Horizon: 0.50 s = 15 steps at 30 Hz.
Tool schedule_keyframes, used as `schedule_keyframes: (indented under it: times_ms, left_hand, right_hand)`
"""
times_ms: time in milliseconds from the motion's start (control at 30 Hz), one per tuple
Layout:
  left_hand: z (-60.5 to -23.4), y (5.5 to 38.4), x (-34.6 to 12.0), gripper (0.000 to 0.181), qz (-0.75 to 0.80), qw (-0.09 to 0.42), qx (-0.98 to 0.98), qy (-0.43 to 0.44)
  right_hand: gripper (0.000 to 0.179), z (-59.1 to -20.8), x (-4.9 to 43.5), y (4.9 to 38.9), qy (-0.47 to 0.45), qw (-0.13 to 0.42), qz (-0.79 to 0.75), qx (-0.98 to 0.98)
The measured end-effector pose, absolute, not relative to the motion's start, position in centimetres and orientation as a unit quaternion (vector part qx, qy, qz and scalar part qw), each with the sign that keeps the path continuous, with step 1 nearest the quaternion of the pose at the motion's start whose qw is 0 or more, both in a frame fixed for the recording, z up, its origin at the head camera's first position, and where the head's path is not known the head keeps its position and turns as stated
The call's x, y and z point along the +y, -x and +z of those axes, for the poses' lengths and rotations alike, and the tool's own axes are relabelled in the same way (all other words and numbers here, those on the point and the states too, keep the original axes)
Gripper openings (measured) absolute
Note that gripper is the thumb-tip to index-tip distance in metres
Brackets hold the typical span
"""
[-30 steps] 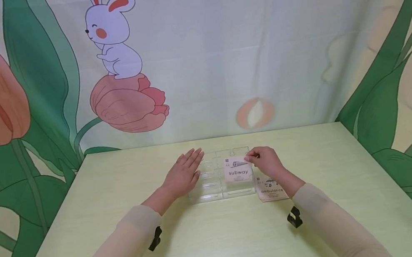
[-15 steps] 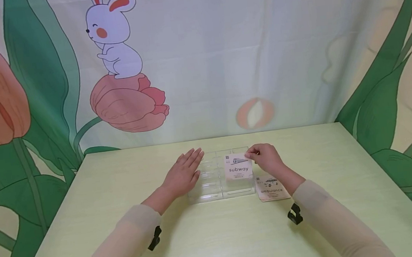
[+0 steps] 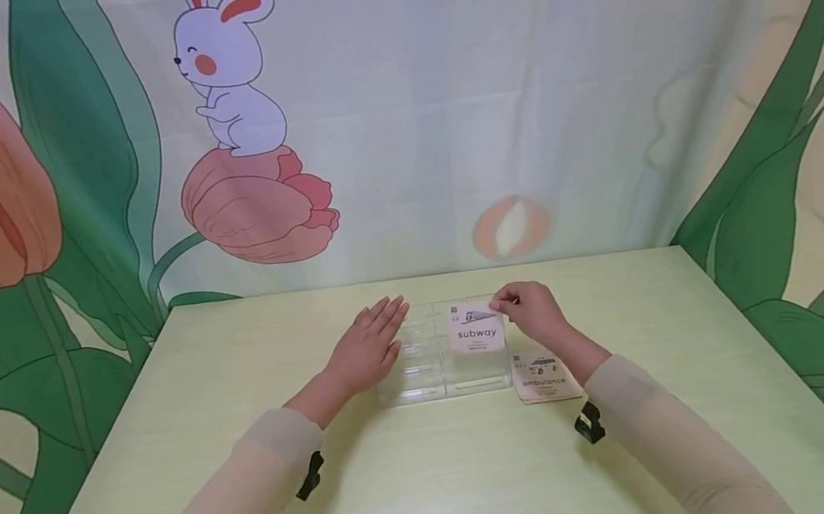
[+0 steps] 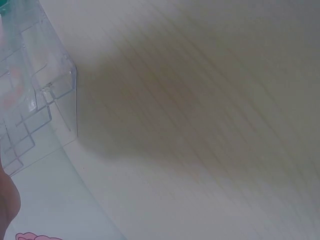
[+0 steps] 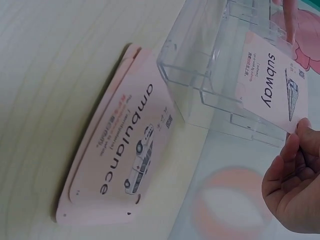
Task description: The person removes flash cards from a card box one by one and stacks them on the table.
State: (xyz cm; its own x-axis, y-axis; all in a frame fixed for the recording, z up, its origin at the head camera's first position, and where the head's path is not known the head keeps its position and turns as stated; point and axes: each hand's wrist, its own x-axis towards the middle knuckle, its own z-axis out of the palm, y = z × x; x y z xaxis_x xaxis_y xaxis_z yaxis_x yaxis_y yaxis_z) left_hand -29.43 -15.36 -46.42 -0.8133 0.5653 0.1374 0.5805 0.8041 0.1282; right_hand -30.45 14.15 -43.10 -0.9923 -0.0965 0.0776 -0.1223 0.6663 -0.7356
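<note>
A flash card printed "subway" [image 3: 476, 334] stands above the right half of a clear plastic tiered rack [image 3: 413, 394]. My right hand [image 3: 536, 313] pinches this card at its upper right corner, thumb against fingers, as the right wrist view also shows with the subway card [image 5: 267, 82]. My left hand [image 3: 363, 350], fingers straight, lies against the rack's left side and hides part of it. In the left wrist view only a bit of that hand shows beside the rack [image 4: 42, 85]. Whether the subway card's lower edge touches a slot, I cannot tell.
A small stack of flash cards [image 3: 546, 378], "ambulance" on top, lies on the table just right of the rack, below my right wrist. Behind the table's far edge hangs a printed curtain [image 3: 398, 124] with a rabbit and tulips.
My right hand has moved the subway card slightly up and back along the rack, toward its rear tier. The left hand, the rack and the ambulance stack have stayed put.
</note>
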Motion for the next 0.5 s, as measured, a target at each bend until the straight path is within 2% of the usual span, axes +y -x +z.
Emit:
schedule_keyframes:
  times_ms: [167,500]
  left_hand:
    - [-46.4,29.1,-15.6,0.060,-0.106,0.061,-0.941,0.315]
    - [-46.4,29.4,-15.3,0.060,-0.057,0.042,-0.953,0.296]
  right_hand:
    - [0.021,-42.7,14.4,30.5,-0.061,0.016,0.404,-0.912]
    - [0.020,-41.8,14.8,30.6,-0.063,0.025,0.395,-0.916]
